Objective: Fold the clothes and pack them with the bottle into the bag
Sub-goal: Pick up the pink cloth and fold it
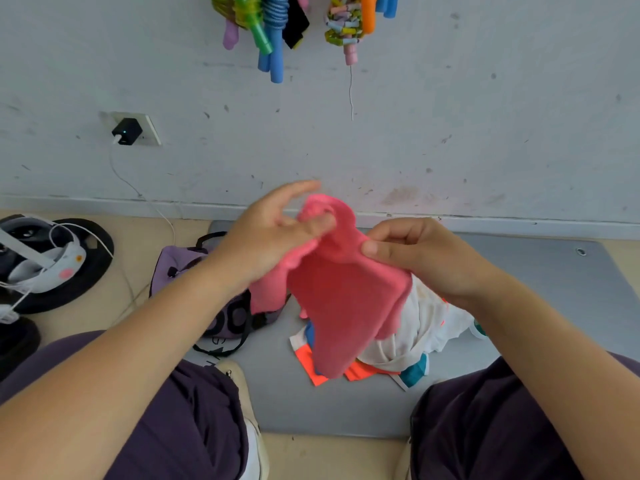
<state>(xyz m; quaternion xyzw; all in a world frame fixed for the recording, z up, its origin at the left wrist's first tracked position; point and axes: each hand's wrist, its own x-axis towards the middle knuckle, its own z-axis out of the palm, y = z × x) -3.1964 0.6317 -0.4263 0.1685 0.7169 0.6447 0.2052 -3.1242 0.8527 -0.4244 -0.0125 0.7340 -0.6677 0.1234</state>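
A plain coral-pink garment (343, 299). Beneath it, a pile of clothes (408, 337) in white, neon orange and teal. A lilac bag (180, 268) with black straps and dark round markings. A grey mat (540, 282) on a beige floor (332, 455). Dark purple trousers (180, 417). A scuffed pale grey wall (450, 116) with a black charger (126, 132) and white cable (138, 192).
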